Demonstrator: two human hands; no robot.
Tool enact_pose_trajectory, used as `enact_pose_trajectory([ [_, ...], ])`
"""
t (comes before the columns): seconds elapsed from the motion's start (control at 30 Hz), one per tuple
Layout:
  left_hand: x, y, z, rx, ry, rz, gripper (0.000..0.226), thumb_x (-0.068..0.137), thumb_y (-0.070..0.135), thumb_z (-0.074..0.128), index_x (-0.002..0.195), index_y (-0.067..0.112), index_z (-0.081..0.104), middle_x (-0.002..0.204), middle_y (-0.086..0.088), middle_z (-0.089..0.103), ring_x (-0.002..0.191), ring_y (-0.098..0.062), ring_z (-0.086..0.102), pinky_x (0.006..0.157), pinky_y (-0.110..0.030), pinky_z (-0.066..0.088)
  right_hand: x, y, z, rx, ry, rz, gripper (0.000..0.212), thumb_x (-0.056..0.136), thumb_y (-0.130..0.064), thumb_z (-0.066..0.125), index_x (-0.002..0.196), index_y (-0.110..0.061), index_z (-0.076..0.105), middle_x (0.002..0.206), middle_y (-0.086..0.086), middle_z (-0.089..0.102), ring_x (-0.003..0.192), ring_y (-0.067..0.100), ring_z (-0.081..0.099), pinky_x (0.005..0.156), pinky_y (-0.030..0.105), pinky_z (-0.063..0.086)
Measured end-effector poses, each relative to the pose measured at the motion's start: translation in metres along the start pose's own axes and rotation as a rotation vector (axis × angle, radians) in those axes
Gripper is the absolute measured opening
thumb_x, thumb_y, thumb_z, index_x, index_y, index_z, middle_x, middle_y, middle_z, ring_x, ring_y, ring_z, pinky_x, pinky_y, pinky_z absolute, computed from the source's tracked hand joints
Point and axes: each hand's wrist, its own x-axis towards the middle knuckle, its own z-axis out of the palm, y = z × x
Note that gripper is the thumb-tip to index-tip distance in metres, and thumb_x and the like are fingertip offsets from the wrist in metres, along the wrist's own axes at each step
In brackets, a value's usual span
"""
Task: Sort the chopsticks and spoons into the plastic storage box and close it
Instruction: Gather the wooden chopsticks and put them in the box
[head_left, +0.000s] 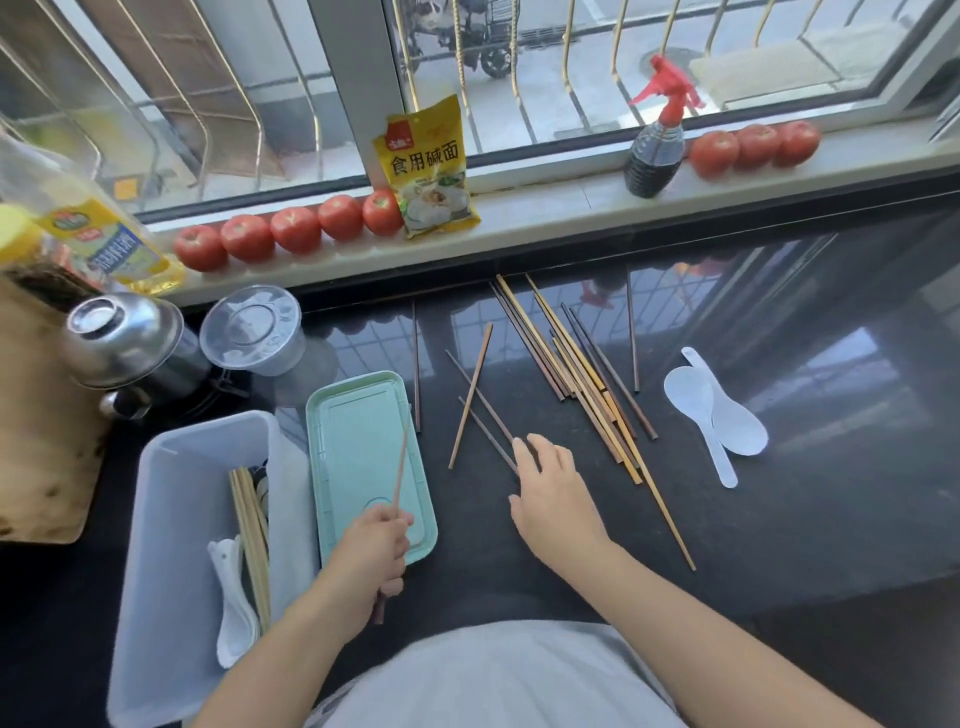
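A clear plastic storage box (171, 519) stands open at the lower left, with several light chopsticks (249, 525) and a white spoon (231, 608) inside. Its green lid (358, 447) lies beside it on the right. My left hand (371, 556) grips one light chopstick (400, 467) that points up over the lid. My right hand (550, 493) reaches flat onto the counter, its fingertips touching a dark chopstick (485, 434). Several wooden chopsticks (576, 374) lie scattered on the black counter. Two white rice spoons (711, 410) lie crossed at the right.
Metal bowls (124, 338) and a clear plastic bowl (252, 330) stand behind the box, beside a wooden board (41, 441). On the sill are tomatoes (291, 228), a yellow packet (426, 166), a spray bottle (657, 140) and an oil bottle (98, 228).
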Motion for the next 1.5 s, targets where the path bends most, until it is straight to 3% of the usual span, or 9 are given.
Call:
enact_pose_trajectory([
  [0.17,-0.016,0.009,0.004,-0.362,-0.053,-0.089,0.021,0.100,0.008,0.054,0.085,0.017,0.043,0.055,0.004,0.021,0.036,-0.007,0.017,0.036,-0.014,0.013,0.030,-0.002,0.009,-0.232,-0.076,0.001,0.086,0.086,-0.012,0.072,0.155,-0.003,0.021,0.143,0.013,0.039,0.123,0.028,0.044,0.095,0.032,0.048],
  [0.6,-0.032,0.018,0.017,-0.452,-0.165,-0.137,0.027,0.096,0.004,0.057,0.120,-0.004,0.063,0.056,0.002,0.020,0.040,-0.010,0.021,0.035,-0.021,0.019,-0.022,0.045,-0.033,-0.042,-0.163,0.205,0.012,0.107,-0.026,0.044,0.117,-0.022,0.049,0.105,-0.004,0.043,0.068,0.010,0.053,0.061,0.022,0.049],
  [0.83,-0.033,0.035,0.034,-0.527,-0.209,-0.134,0.023,0.102,0.002,0.051,0.117,-0.010,0.063,0.084,-0.020,0.076,0.068,-0.031,0.077,0.050,-0.036,0.060,-0.044,0.037,-0.111,-0.088,-0.685,0.318,0.022,0.099,-0.013,0.059,0.121,-0.015,0.059,0.083,-0.001,0.054,0.074,0.014,0.061,0.072,0.026,0.055],
  [0.97,-0.033,0.039,0.040,-0.568,-0.235,-0.127,0.025,0.104,0.003,0.048,0.119,-0.012,0.061,0.105,-0.027,0.075,0.088,-0.037,0.077,0.060,-0.044,0.065,-0.062,0.066,-0.116,-0.062,-0.564,0.504,0.004,0.102,-0.017,0.052,0.100,-0.018,0.049,0.084,-0.002,0.056,0.069,0.012,0.058,0.056,0.023,0.043],
  [1.1,-0.038,0.042,0.055,-0.563,-0.339,-0.078,0.032,0.109,0.014,0.044,0.126,-0.008,0.060,0.115,-0.025,0.074,0.104,-0.036,0.074,0.084,-0.046,0.063,-0.048,0.058,-0.108,0.810,-0.174,0.663,0.016,0.099,-0.020,0.047,0.085,-0.014,0.052,0.069,0.001,0.053,0.051,0.015,0.048,0.048,0.027,0.034],
  [1.17,-0.043,0.050,0.065,-0.540,-0.432,-0.023,0.037,0.110,0.022,0.041,0.129,-0.003,0.060,0.122,-0.021,0.072,0.114,-0.034,0.071,0.089,-0.044,0.058,-0.039,0.017,-0.107,1.319,-0.283,0.661,0.015,0.100,-0.014,0.045,0.089,-0.013,0.055,0.061,0.003,0.043,0.037,0.011,0.034,0.039,0.017,0.025],
  [1.3,-0.051,0.066,0.077,-0.450,-0.426,0.166,0.031,0.111,0.030,0.035,0.106,0.011,0.059,0.116,-0.016,0.076,0.106,-0.029,0.074,0.055,-0.036,0.055,-0.030,-0.045,-0.099,1.178,-0.469,0.407,0.027,0.101,-0.025,0.039,0.082,-0.014,0.055,0.066,0.004,0.048,0.045,0.013,0.040,0.042,0.025,0.031],
  [1.37,-0.049,0.076,0.072,-0.536,-0.274,0.285,0.029,0.112,0.028,0.036,0.094,0.014,0.054,0.090,-0.010,0.077,0.092,-0.029,0.075,0.059,-0.040,0.060,-0.029,-0.047,-0.097,1.151,-0.437,0.393,0.042,0.104,-0.039,0.037,0.082,-0.013,0.061,0.072,0.003,0.060,0.056,0.014,0.053,0.050,0.026,0.045],
  [1.5,-0.044,0.091,0.073,-0.828,-0.118,0.389,0.027,0.112,0.026,0.038,0.088,0.019,0.049,0.063,0.002,0.048,0.058,-0.016,0.056,0.074,-0.041,0.061,-0.032,-0.039,-0.075,1.750,-0.174,0.900,0.058,0.105,-0.055,0.034,0.098,-0.014,0.073,0.101,0.005,0.074,0.096,0.020,0.069,0.088,0.034,0.056],
])
